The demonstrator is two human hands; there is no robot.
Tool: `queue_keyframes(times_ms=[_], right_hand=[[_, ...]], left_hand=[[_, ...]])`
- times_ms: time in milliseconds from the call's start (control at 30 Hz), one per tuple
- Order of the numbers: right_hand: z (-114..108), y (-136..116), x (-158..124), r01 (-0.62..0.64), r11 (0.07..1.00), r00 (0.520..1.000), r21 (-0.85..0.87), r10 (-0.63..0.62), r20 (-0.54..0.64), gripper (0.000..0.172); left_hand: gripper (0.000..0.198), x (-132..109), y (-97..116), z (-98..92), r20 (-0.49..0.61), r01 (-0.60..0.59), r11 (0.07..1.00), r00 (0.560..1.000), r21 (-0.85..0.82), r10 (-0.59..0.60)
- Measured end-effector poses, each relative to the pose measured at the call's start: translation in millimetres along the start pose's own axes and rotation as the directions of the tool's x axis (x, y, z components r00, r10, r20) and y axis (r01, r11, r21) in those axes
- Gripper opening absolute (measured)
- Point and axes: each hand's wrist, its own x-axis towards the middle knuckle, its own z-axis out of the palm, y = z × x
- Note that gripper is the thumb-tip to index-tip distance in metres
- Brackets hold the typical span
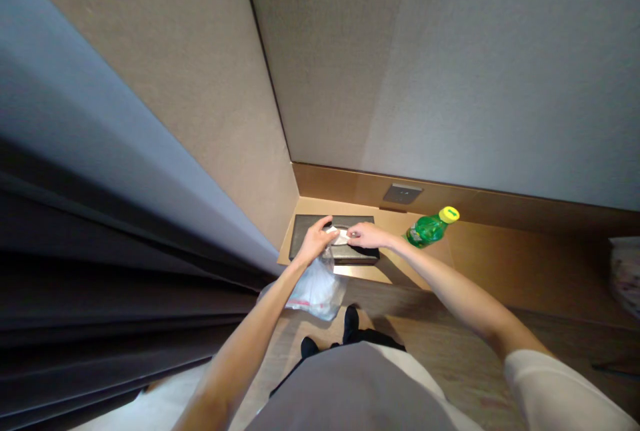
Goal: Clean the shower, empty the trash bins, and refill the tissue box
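Where two textured walls point(400, 64) meet beside a dark pleated curtain point(100, 284), a pale wooden shelf point(395, 221) lies ahead of both hands, a wall socket plate point(403, 193) just beyond the right hand point(367, 236). Past that hand's wrist, a green plastic bottle point(427, 230) with a yellow cap lies tilted on the shelf. Directly beneath both hands sits a dark rectangular box point(303, 234). The left hand point(314, 242) is closed around the gathered top of a clear plastic bag point(317, 291), which hangs below it; that grip seems sound, keeping the bag's weight off the right hand. Between the hands, over the box, is a small white piece point(340, 237), perhaps tissue. The right fingertips point(353, 234) are pinched beside it; whether they hold it is too small to tell.
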Motion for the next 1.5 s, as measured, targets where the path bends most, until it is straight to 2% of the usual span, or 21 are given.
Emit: queue_keyframes(times_ms=[67,167,233,333,400,500,567,633,733,833,933,1000,1167,1300,1333,1400,1467,1500], right_hand=[[-5.4,-0.1,5.0,-0.025,0.992,0.994,0.121,0.011,0.109,0.016],[-15.9,-4.2,9.1,-0.122,0.97,0.964,0.211,0.066,0.257,0.018],[-24.2,-8.2,8.7,-0.198,0.967,0.931,0.158,0.135,0.339,0.023],[-34.4,-13.1,6.1,-0.271,0.962,0.876,0.038,0.23,0.425,0.031],[-36.8,-15.0,5.7,-0.268,0.963,0.867,-0.034,0.257,0.426,0.031],[-33.3,-16.9,8.6,-0.187,0.978,0.926,-0.088,0.206,0.318,0.026],[-29.3,-18.0,11.6,-0.128,0.991,0.954,-0.041,0.135,0.267,0.022],[-27.0,-18.5,14.2,-0.117,0.993,0.948,0.022,0.105,0.301,0.017],[-28.2,-17.7,16.4,-0.217,0.973,0.889,0.077,0.164,0.428,0.013],[-31.8,-16.2,19.1,-0.351,0.932,0.808,0.095,0.25,0.534,0.023],[-33.8,-15.6,24.5,-0.434,0.899,0.739,0.064,0.314,0.596,0.029],[-33.6,-16.2,28.6,-0.456,0.889,0.721,0.039,0.344,0.601,0.027],[-32.3,-22.8,32.6,-0.466,0.885,0.739,0.01,0.383,0.555,0.018],[-37.0,-32.9,32.8,-0.462,0.88,0.693,-0.108,0.434,0.575,0.028],[-38.6,-35.2,33.1,-0.439,0.89,0.703,-0.119,0.423,0.572,0.028],[-41.0,-37.5,34.0,-0.38,0.923,0.763,-0.055,0.347,0.545,0.016],[-41.5,-35.8,35.1,-0.334,0.94,0.825,0.064,0.259,0.502,0.008],[-41.1,-33.6,35.7,-0.328,0.939,0.835,0.1,0.239,0.495,0.01]], left_hand=[[0.082,4.9,5.6,-4.3,0.089,0.014,1.0,0.996,-0.005,-0.014],[0.051,15.1,7.4,-7.2,0.157,0.05,0.999,0.986,-0.003,-0.049],[0.041,20.0,3.9,-6.4,0.138,0.071,0.997,0.988,-0.004,-0.07],[0.047,21.4,-3.2,-3.5,0.057,0.078,0.997,0.995,-0.021,-0.077],[0.05,19.0,-5.8,-1.8,0.013,0.065,0.997,0.998,-0.04,-0.064],[0.053,13.3,-6.0,-0.8,-0.014,0.033,0.996,0.999,-0.078,-0.034],[0.056,9.7,-5.8,-0.9,-0.016,0.015,0.995,1.0,-0.101,-0.017],[0.058,7.7,-6.8,-0.7,-0.03,0.004,0.993,1.0,-0.114,-0.007],[0.061,9.1,-10.2,1.1,-0.089,-0.005,0.994,0.996,-0.11,-0.005],[0.061,14.0,-13.1,3.7,-0.132,0.008,0.997,0.991,-0.078,-0.018],[0.06,19.2,-15.0,4.5,-0.136,0.043,0.999,0.99,-0.026,-0.047],[0.059,22.0,-16.9,4.1,-0.121,0.07,0.998,0.99,0.005,-0.069],[0.051,29.0,-24.0,6.0,-0.139,0.074,0.997,0.988,0.032,-0.069],[0.043,29.6,-23.1,8.3,-0.203,0.039,0.999,0.979,0.021,-0.033],[0.042,26.0,-21.8,7.8,-0.223,0.03,0.999,0.975,0.01,-0.027],[0.041,11.0,-19.9,5.2,-0.271,0.018,1.0,0.962,-0.021,-0.023],[0.045,-14.3,-20.5,1.2,-0.315,0.024,0.998,0.948,-0.057,-0.041],[0.048,-29.3,-21.9,-0.8,-0.328,0.04,0.996,0.942,-0.077,-0.063]])
